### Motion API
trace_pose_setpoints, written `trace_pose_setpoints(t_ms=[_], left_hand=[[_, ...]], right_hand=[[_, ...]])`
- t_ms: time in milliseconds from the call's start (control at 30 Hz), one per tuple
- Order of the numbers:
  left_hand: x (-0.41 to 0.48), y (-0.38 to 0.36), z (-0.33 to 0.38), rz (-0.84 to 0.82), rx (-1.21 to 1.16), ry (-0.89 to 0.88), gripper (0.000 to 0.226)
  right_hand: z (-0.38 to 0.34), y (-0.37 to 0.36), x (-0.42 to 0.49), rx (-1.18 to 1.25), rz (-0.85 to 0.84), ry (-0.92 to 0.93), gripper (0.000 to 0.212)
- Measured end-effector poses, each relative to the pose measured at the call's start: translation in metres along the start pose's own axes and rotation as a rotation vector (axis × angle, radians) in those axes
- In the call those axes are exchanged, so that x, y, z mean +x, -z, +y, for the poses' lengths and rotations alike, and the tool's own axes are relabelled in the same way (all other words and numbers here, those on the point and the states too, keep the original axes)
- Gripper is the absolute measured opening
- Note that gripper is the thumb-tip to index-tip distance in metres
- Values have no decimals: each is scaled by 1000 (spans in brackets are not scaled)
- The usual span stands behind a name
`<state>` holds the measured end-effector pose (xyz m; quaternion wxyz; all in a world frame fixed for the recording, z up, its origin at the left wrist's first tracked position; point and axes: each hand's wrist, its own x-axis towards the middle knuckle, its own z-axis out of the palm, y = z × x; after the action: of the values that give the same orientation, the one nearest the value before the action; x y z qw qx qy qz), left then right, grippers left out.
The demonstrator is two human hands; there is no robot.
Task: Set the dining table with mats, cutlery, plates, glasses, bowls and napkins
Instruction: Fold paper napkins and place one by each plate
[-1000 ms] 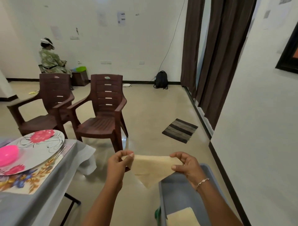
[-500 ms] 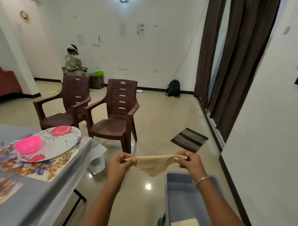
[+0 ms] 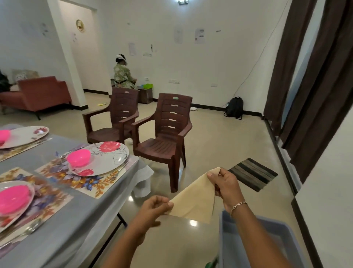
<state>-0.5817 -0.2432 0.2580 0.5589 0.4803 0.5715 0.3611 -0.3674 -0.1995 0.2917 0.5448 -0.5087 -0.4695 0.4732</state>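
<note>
Table [image 3: 63, 235], grey-clothed, at left: floral mats [image 3: 107, 181] laid, each topped by flowered plate [image 3: 112, 156] and pink bowl [image 3: 79, 157]. Grey bin [image 3: 223, 239] at lower right. Beige napkin [image 3: 196, 199] held aloft between table and bin; upper corner pinched by right hand [image 3: 227, 185], lower corner by left hand [image 3: 152, 208].

Bright, even indoor light: a lamp [image 3: 183, 2] glows high on the far wall, and glare spots shine on the glossy floor [image 3: 219, 145]. Wide-angle distortion tilts the curtains [image 3: 315, 76] — the edges look soft.
</note>
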Motion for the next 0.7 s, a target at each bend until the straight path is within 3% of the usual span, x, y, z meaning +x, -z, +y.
trace_pose_setpoints(t_ms=[67,200,300,367,500,600,700], left_hand=[[-4,21,-1,65,136,-96,31],[-11,59,3,85,118,-285,60],[-16,79,11,101,58,-332,38],[-21,93,12,115,38,-323,24],[-27,122,-2,165,-28,-214,29],[-31,149,-19,167,-116,-128,8],[-40,176,-38,184,-209,-32,7]], right_hand=[[-4,-22,3,-177,-95,110,11],[-11,-79,2,-495,-326,283,20],[-16,-125,-4,-604,-454,377,25],[-17,-151,-7,-614,-515,399,17],[-21,-191,-7,-526,-493,361,12],[-21,-217,-3,-441,-430,275,19],[-14,-239,0,-345,-382,168,26]])
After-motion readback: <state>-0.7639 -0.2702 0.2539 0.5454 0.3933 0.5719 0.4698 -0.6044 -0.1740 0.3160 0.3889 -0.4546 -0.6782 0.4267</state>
